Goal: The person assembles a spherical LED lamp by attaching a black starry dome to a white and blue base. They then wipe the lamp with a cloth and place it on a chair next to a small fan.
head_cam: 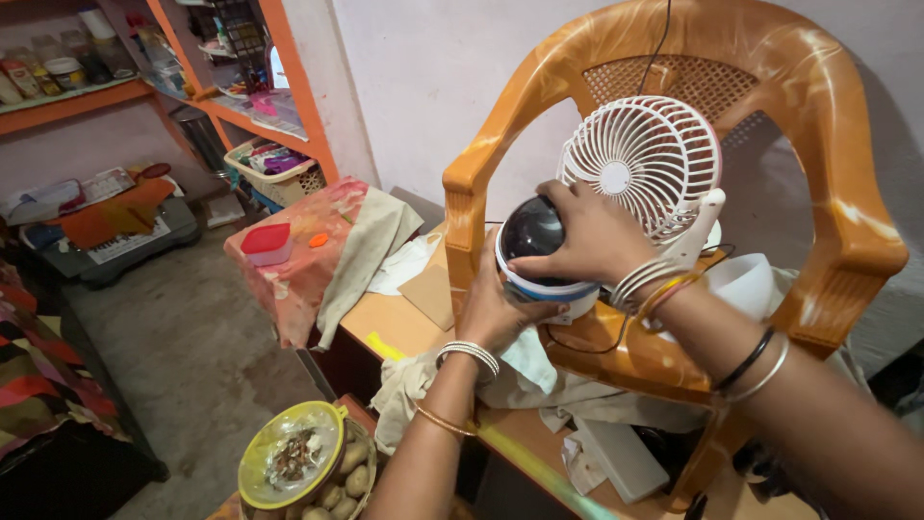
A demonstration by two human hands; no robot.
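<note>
A round device with a dark glossy dome and a white and blue rim (pixel 535 252) sits on the seat of an orange plastic chair (pixel 500 125). My right hand (pixel 587 236) is laid over the top of the dome and grips it. My left hand (pixel 496 306) cups the device from below at its left side. Both wrists carry bangles. A small white table fan (pixel 643 159) stands on the chair seat right behind the device, facing me.
A thin black cable (pixel 664 34) hangs down the chair back. Cloths (pixel 539 385) and a white box lie on the wooden table under the chair. A red-lidded box (pixel 267 241) rests on a cloth-covered surface at left. Potatoes fill a bowl (pixel 337 477) below. Orange shelves stand behind.
</note>
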